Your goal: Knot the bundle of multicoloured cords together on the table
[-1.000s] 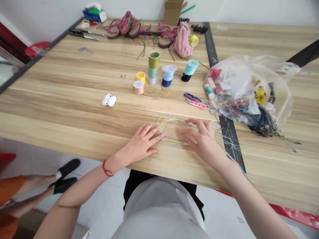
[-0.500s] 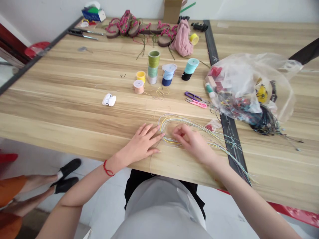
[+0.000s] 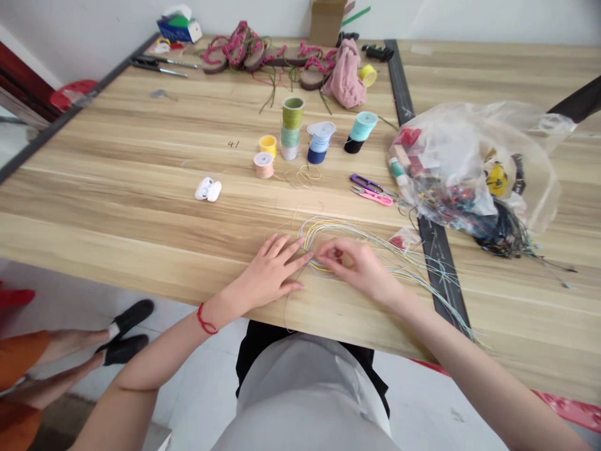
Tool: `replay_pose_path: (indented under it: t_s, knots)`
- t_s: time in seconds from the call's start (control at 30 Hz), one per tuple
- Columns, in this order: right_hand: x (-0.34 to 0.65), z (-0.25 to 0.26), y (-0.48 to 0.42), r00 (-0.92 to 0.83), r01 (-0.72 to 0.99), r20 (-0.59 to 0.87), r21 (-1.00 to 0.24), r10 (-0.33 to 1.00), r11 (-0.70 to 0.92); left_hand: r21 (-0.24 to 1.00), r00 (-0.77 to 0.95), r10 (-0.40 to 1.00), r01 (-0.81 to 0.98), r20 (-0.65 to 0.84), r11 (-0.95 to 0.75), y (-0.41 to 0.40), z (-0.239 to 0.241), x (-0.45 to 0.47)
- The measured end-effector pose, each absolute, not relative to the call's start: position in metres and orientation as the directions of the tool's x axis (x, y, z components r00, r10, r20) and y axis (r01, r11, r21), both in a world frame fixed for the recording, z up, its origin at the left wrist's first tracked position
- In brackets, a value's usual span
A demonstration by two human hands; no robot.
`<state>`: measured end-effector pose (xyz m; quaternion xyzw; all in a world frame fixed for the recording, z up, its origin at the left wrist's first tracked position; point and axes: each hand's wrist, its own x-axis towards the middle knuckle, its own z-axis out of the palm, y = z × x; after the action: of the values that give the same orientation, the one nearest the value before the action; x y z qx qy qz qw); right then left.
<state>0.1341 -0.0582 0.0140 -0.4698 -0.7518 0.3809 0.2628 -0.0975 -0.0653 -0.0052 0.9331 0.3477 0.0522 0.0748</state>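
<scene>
A red string bracelet (image 3: 203, 318) circles the left wrist. The left hand (image 3: 270, 269) lies flat on the wooden counter (image 3: 141, 213), its fingers (image 3: 288, 255) spread, their tips at the edge of a looped bundle of fine multicoloured threads (image 3: 323, 229). The right hand (image 3: 357, 268) sits over the bundle, its fingers (image 3: 328, 252) drawn together and seemingly pinching some strands; how many, I cannot tell. Loose ends fan rightward towards a black strip (image 3: 404, 88), and one stray thread (image 3: 285, 312) hangs over the counter's front edge. A hard tug could snarl the strands or drag them from under the left hand. Beyond lie purple thread snips (image 3: 366, 183), pink thread snips (image 3: 378, 198), spools of thread (image 3: 292, 125) and a clear plastic bag (image 3: 474, 156).
</scene>
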Motion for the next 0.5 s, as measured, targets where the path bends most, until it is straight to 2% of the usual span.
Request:
replay_pose_path:
  t_s: [0.13,0.27,0.4,0.5]
  knots:
    - [0.1343,0.0143,-0.0636,-0.499,0.637,0.109,-0.627,0.859,0.449,0.174,0.753,0.657,0.643,0.033,-0.746,-0.0652,-0.0044,-0.0973]
    - [0.1328,0.0110,-0.0660,-0.514,0.720,0.088,-0.497,0.854,0.484,0.165,0.752,0.658,0.647,0.023,-0.745,-0.0651,-0.0034,-0.0967]
    - [0.1317,0.0091,-0.0649,-0.527,0.748,0.065,-0.438,0.847,0.499,0.152,0.755,0.656,0.646,0.021,-0.748,-0.0654,-0.0039,-0.0965]
    - [0.1311,0.0081,-0.0639,-0.531,0.731,0.079,-0.462,0.844,0.503,0.151,0.752,0.658,0.648,0.022,-0.746,-0.0657,-0.0042,-0.0964]
